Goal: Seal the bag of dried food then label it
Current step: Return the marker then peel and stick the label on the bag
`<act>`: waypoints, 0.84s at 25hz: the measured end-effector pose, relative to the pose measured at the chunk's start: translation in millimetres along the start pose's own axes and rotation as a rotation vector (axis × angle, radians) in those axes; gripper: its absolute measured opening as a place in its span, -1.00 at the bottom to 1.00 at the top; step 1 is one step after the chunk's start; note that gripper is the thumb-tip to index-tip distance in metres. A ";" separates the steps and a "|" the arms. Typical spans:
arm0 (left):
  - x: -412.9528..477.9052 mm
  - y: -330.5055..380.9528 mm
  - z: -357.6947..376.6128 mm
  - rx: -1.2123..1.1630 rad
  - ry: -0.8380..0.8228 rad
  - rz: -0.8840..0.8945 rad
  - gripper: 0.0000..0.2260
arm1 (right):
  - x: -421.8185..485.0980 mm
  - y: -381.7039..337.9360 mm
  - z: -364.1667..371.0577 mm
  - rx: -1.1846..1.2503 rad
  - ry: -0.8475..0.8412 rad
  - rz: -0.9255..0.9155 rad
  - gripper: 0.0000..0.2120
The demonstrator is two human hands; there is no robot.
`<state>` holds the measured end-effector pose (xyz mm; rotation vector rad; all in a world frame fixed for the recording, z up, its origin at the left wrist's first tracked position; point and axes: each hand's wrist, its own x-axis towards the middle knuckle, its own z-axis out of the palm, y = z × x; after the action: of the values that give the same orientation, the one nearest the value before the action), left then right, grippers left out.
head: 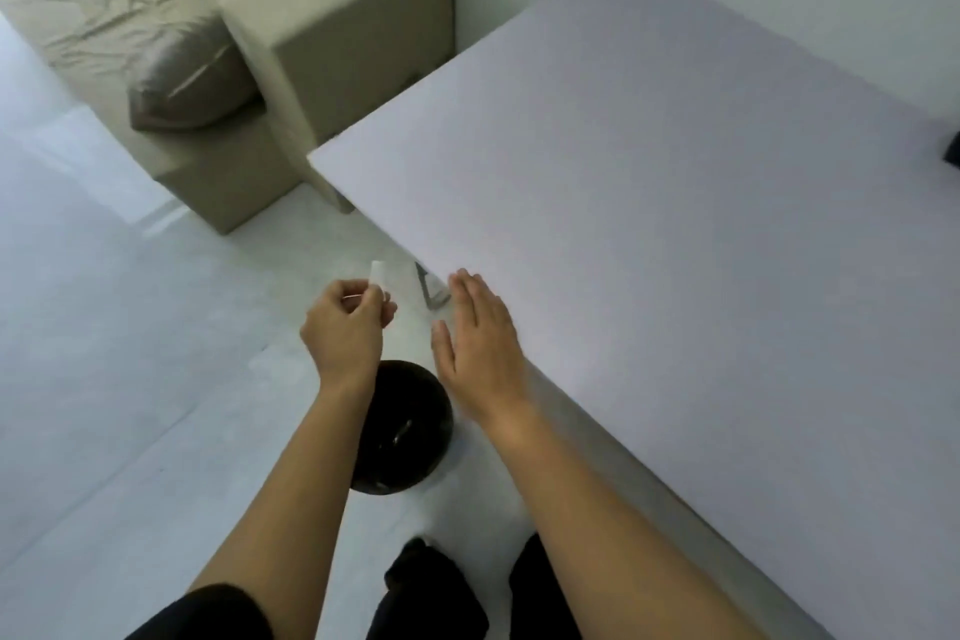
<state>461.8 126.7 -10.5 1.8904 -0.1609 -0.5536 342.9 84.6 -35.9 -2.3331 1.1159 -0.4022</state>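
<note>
The left hand (345, 327) pinched a small white slip (377, 273) in its fingertips, out over the floor near the round black bin (402, 426). The right hand (478, 333) was flat and spread at the counter (675, 172) edge, holding nothing. Let go off-centre, the slip could flutter past the bin. It might also be binned by mistake (label or backing, I could not tell). The bag of dried food was out of view. Counted: two hands, one slip, one bin, one counter.

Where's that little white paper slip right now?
Head view: the slip is pinched in the left hand, left of the table edge, near the black bin on the floor.
</note>
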 end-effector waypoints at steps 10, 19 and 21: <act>76.9 -259.7 -25.6 0.437 -0.173 -0.285 -0.88 | -10.2 87.6 232.5 -0.175 -0.453 0.185 -0.42; 141.7 -479.7 5.3 0.587 -0.329 -0.432 -0.91 | -30.5 212.8 396.5 -0.292 -0.482 0.550 -0.39; 149.4 -498.6 16.4 0.585 -0.359 -0.419 -0.90 | -35.8 226.5 412.7 -0.239 -0.465 0.559 -0.54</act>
<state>511.9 250.3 -513.9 2.3923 -0.1720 -1.2386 371.2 127.1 -505.2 -2.0181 1.5478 0.4739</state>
